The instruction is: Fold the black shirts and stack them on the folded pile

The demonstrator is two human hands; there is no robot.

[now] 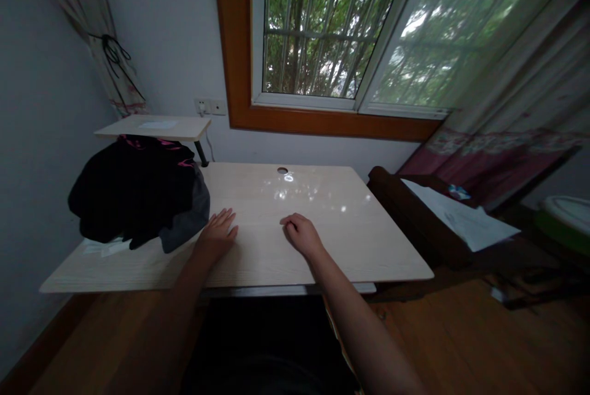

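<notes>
Clothes [138, 192] lie heaped on the left of the desk [364, 241], beside the flat, empty left hand [217, 232]; the right hand [302, 235] curls inward, nothing visible inside. Loose folds suit spread palms.

Pale beige wood grain covers the desk [359, 247], its surface flecked with white glints. At the desk's left, black clothes [138, 192] show streaks of hot pink, with a dark grey cloth [187, 223] along their edge. Behind the desk, an orange-brown frame [322, 120] borders green foliage [318, 26] in a bluish-grey wall [175, 26]. Right of the desk, a white sheet [461, 217] tops a dark brown sofa [410, 217]; past it, a curtain [511, 106] pairs dull beige with a patterned band and deep pink. Below the desk spreads reddish-brown floor [437, 333].
</notes>
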